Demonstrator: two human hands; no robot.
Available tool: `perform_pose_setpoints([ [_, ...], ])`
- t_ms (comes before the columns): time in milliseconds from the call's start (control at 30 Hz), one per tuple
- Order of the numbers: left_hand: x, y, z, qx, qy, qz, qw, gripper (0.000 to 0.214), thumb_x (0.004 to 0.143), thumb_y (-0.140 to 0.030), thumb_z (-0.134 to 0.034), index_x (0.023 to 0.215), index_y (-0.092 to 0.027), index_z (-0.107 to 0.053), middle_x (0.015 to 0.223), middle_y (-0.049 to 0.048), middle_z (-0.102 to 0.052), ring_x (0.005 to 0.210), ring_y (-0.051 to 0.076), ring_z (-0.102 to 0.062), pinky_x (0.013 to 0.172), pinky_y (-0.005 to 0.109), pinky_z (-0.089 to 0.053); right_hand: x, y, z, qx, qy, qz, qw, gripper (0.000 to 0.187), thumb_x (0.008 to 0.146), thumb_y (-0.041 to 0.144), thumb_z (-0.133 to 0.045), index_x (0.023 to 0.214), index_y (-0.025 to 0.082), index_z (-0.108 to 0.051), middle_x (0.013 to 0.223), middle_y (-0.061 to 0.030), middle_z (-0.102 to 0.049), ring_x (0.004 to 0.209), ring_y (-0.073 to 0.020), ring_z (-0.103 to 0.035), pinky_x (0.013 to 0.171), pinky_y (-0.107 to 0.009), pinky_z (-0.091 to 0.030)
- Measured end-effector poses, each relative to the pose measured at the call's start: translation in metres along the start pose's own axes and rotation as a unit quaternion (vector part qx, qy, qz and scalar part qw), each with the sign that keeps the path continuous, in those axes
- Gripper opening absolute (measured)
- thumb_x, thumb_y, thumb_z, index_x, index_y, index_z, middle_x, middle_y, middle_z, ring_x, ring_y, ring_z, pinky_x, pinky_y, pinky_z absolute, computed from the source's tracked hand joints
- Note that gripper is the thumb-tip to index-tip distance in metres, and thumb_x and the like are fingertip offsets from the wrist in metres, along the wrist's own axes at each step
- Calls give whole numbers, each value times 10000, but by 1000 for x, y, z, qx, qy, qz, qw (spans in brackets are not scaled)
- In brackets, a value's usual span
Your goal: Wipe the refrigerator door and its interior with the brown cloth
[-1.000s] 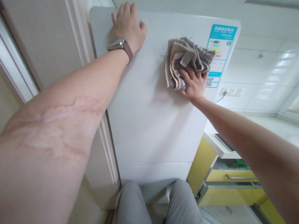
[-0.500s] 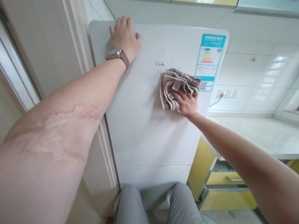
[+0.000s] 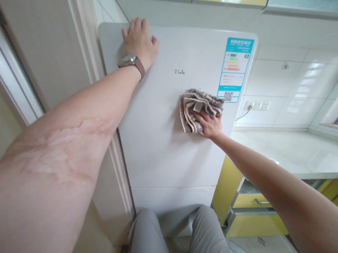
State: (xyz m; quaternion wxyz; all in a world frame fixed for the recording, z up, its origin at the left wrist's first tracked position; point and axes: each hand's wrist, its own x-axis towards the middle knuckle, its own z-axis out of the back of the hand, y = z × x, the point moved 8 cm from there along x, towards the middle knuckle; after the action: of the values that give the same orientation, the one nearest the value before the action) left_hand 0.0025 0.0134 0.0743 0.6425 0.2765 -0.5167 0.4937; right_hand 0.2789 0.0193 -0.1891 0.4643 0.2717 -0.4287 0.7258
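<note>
Left hand rests flat, fingers spread, on the refrigerator door near its top. Right hand grips a folded cloth, pressed against the door below the energy label. Yellow cabinets stand beneath the white surface.

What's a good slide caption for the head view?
Right hand presses a folded cloth to the white fridge door; left hand rests flat near its top.

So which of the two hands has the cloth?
The right hand grips the folded cloth against the fridge door; the left hand, wearing a watch, lies flat, empty.
</note>
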Motion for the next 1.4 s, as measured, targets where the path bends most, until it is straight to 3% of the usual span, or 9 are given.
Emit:
perform_pose_setpoints([
  [300,2,1,-1,-37,-4,-23,999,385,1018,-360,-401,1379,-276,-509,1508,69,-513,1395,296,-287,1177,610,-181,-15,0,-15,-20,-9,26,999,698,919,611,-495,1560,339,-543,1490,-116,-597,1205,-389,-487,1042,-568,-283],
  [600,1,-1,1,-30,-5,-18,999,338,1024,-279,-434,1354,-251,-500,1514,84,-511,1381,274,-302,1181,591,-195,-29,4,-22,-25,-8,46,999,697,923,643,-484,1546,340,-561,1461,-120,-624,1212,-386,-496,1050,-570,-284],
  [800,-2,-4,3,15,-14,-28,999,385,1013,-236,-450,1382,-133,-490,1516,137,-523,1394,291,-387,1163,578,-266,-38,7,-26,-23,3,57,998,687,922,626,-503,1553,357,-548,1481,-113,-613,1243,-398,-505,1069,-575,-278],
  [1100,-2,-2,3,39,-25,-37,998,332,1027,-243,-460,1346,-165,-507,1484,114,-559,1370,272,-415,1141,541,-322,-51,11,-35,-29,22,72,997,672,901,594,-542,1530,359,-576,1464,-112,-631,1288,-407,-503,1085,-576,-285],
  [1400,1,-2,2,39,-39,-41,998,354,1009,-246,-459,1341,-151,-537,1465,131,-579,1373,300,-438,1116,552,-334,-82,18,-59,-23,110,56,992,701,865,531,-590,1553,408,-533,1518,-92,-596,1337,-429,-487,1095,-635,-307],
])
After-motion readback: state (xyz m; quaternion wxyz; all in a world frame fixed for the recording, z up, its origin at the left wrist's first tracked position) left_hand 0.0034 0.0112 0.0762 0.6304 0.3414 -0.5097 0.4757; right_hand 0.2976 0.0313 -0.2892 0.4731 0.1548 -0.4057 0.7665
